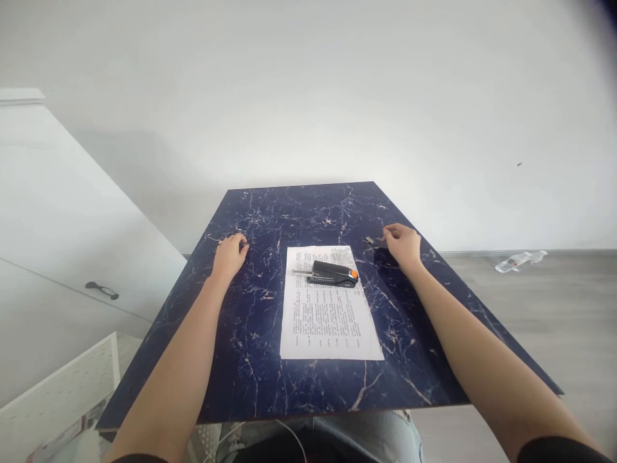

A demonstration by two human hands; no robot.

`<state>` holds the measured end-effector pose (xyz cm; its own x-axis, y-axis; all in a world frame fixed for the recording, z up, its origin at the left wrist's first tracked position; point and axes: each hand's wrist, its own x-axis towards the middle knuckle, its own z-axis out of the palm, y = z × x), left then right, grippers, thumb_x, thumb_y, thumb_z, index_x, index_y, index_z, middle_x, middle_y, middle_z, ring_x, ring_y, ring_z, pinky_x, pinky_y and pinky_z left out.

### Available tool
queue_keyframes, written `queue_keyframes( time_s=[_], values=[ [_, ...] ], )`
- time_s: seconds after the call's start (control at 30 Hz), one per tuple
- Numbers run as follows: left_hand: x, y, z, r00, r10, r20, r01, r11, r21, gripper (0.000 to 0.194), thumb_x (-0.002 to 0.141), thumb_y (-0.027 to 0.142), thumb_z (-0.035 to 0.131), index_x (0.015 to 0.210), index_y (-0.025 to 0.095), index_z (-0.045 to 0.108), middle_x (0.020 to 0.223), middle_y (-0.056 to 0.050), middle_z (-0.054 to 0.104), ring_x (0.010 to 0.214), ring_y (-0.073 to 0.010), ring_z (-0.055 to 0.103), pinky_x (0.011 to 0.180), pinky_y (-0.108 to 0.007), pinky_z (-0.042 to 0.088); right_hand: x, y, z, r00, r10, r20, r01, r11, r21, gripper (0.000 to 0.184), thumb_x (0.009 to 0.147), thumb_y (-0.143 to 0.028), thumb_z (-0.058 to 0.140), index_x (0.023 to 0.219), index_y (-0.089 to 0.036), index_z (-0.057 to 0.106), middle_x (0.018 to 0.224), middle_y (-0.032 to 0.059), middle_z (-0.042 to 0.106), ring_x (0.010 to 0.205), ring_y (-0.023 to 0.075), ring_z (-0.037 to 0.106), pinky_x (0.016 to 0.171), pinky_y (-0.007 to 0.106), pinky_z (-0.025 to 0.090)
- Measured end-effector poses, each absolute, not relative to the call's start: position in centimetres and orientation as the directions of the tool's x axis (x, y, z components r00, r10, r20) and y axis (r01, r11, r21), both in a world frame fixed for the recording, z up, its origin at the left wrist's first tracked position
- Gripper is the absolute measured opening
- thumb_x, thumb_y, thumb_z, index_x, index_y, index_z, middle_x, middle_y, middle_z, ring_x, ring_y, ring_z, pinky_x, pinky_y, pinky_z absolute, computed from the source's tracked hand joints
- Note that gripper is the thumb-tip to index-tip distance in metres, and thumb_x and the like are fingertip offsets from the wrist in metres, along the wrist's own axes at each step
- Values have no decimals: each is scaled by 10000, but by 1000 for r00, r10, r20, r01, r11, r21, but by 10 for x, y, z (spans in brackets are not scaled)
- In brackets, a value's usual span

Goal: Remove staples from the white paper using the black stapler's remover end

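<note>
A black stapler (332, 274) with an orange patch lies on its side, its metal part drawn out to the left, on top of printed paper sheets (322, 347). To the left of the paper, my left hand (231, 254) rests on the table with fingers curled together; a small dark bit shows by its fingertips. Right of the paper, my right hand (403, 245) has its fingers pinched close above the tabletop. Beside those fingertips is a small metallic piece (369, 240), too small to name. What either hand holds, if anything, I cannot make out.
The dark blue marbled table (299, 212) reaches toward a white wall. A white cabinet (72, 212) with a dark handle (102, 290) stands at the left. Crumpled clear plastic (520, 260) lies on the floor at the right. A white cable (294, 437) hangs over my lap.
</note>
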<state>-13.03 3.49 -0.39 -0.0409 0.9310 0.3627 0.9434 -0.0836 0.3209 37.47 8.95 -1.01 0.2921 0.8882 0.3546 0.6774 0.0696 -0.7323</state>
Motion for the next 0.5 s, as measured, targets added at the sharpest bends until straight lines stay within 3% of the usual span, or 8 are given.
queue_keyframes(
  time_s=[0.1, 0.23, 0.37, 0.5],
  values=[
    [-131, 38, -6, -5, 919, 393, 934, -136, 331, 226, 926, 243, 580, 1135, 214, 660, 1076, -125, 710, 1073, -325, 643, 1008, -463, 477, 374, 89, -11, 269, 932, 244, 588, 42, -808, 304, 846, -360, 578, 1006, -182, 765, 683, 74, 763, 601, 229, 660, 686, 363, 531],
    [-120, 40, -6, 26, 906, 423, 904, -202, 377, 213, 941, 253, 565, 1078, 197, 718, 1039, -112, 676, 995, -290, 663, 973, -438, 514, 367, 95, -18, 148, 969, 198, 576, 78, -814, 273, 844, -335, 590, 1042, -216, 736, 722, 42, 778, 660, 226, 695, 746, 372, 559],
    [-85, 31, 0, 19, 858, 513, 730, -362, 580, 166, 947, 289, 592, 989, 205, 730, 1027, -83, 673, 937, -233, 683, 899, -391, 566, 366, 101, -24, 83, 962, 260, 577, 166, -800, 260, 832, -347, 619, 1035, -227, 729, 880, 54, 804, 813, 243, 733, 788, 382, 570],
    [-42, 14, 6, 38, 926, 377, 417, -357, 836, 220, 1011, 395, 538, 1076, 208, 632, 917, -50, 713, 674, -153, 681, 589, -260, 542, 370, 99, -21, 74, 944, 323, 648, 201, -735, 279, 812, -344, 631, 1026, -216, 753, 854, 57, 779, 755, 241, 699, 771, 388, 544]
  ],
)
